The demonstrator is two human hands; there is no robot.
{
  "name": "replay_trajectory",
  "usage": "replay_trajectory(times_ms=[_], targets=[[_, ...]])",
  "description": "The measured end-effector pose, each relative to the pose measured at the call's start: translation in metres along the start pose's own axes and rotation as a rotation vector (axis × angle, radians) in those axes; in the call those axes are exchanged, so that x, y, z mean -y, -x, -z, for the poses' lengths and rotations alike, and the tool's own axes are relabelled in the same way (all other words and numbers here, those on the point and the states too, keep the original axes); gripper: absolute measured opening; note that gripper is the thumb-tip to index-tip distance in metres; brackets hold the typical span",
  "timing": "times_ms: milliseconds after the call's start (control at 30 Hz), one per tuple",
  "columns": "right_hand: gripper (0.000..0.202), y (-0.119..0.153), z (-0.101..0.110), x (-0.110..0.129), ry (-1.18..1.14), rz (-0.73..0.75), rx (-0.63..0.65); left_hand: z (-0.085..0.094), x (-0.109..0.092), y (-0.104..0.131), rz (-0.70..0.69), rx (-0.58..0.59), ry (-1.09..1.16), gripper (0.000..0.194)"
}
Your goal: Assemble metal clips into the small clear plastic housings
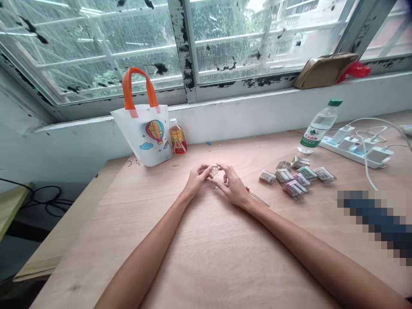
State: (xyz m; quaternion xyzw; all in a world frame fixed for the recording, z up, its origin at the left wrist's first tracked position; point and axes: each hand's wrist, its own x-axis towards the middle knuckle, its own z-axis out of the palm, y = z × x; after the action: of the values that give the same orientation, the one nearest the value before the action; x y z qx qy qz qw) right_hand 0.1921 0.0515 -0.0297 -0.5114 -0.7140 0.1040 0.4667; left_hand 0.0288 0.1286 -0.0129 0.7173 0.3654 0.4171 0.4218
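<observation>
Near the middle of the table, my left hand (197, 179) pinches a small clear plastic case (214, 171) between thumb and fingers. From the other side, my right hand (234, 187) has its curled fingers at the right edge of the case, with the thumb below it. Finer detail on the case is too small to make out. Just beneath the hands lies a tiny shiny piece (215, 187). A thin screwdriver (259, 197) with a red end rests on the wood beside my right wrist, partly hidden by it.
Right of my hands lie several clear-cased pencil sharpeners (294, 189) in a loose pile. Behind them stand a water bottle (317, 128) and a power strip (357, 152) with cables. A white bag (141, 146) and a drink bottle (178, 137) stand by the wall (231, 118).
</observation>
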Motion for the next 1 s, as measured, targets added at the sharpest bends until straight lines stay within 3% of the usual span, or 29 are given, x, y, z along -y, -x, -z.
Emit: replay_trajectory(times_ms=[167,300,500,667,800,900,1000], targets=[[0.04,0.006,0.012,-0.004,0.018,-0.041,0.01,-0.006,-0.011,0.007,0.086,0.134,0.097,0.044],[0.032,0.004,0.016,0.002,-0.199,-0.125,0.011,-0.005,-0.02,0.011,0.102,0.172,0.106,0.048],[0.036,0.004,0.022,0.007,-0.407,-0.175,-0.011,-0.013,-0.027,0.018,0.08,0.203,0.169,0.037],[0.034,0.006,0.017,0.003,-0.29,-0.106,0.018,-0.02,-0.029,0.021,0.14,0.172,0.297,0.033],[0.029,0.006,0.014,-0.002,-0.224,-0.068,-0.045,-0.018,-0.028,0.019,0.189,0.163,0.331,0.039],[0.042,0.005,0.015,-0.006,-0.224,-0.101,-0.107,-0.015,-0.03,0.019,0.192,0.22,0.346,0.047],[0.048,0.004,0.014,-0.009,-0.195,-0.041,-0.11,-0.015,-0.032,0.02,0.15,0.276,0.328,0.035]])
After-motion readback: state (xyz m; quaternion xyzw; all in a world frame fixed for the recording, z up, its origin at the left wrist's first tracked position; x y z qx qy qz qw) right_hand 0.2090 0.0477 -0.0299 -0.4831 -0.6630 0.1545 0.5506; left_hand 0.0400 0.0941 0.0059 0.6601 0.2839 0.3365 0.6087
